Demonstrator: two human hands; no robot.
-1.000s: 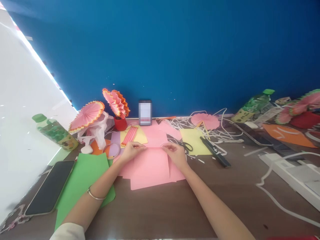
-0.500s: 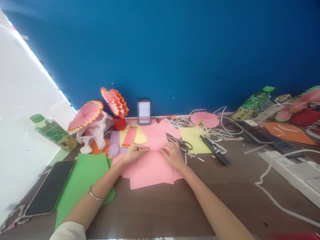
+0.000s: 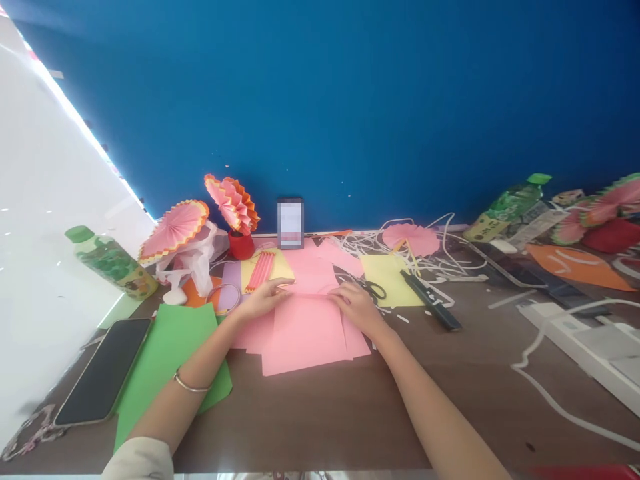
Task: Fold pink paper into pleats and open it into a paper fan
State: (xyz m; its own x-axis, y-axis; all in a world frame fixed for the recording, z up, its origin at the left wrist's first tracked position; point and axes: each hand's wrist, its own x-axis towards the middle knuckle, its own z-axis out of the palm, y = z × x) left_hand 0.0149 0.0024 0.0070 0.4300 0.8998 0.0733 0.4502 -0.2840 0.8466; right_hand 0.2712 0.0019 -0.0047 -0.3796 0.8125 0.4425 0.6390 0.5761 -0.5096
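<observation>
My left hand (image 3: pixel 267 297) pinches the left end of a narrow pink paper strip (image 3: pixel 309 295). The strip's right end is between the closed fingers of my right hand (image 3: pixel 355 305). It stretches level between the hands, just over a stack of pink paper sheets (image 3: pixel 307 340). Left of the strip, a pleated pink paper piece (image 3: pixel 261 270) with orange edging lies on a yellow sheet (image 3: pixel 283 267). Black-handled scissors (image 3: pixel 375 289) rest beside my right hand, their blades partly hidden.
Green paper (image 3: pixel 170 353) and a phone (image 3: pixel 107 370) lie at left. Pleated paper flowers (image 3: pixel 233 203) stand behind, near a small propped screen (image 3: pixel 291 223). White cables (image 3: pixel 360 243), a black stick-shaped item (image 3: pixel 431 301) and a power strip (image 3: pixel 575 340) occupy the right.
My hands have moved slightly apart, and the pink strip now shows stretched between them. The view has shifted a little.
</observation>
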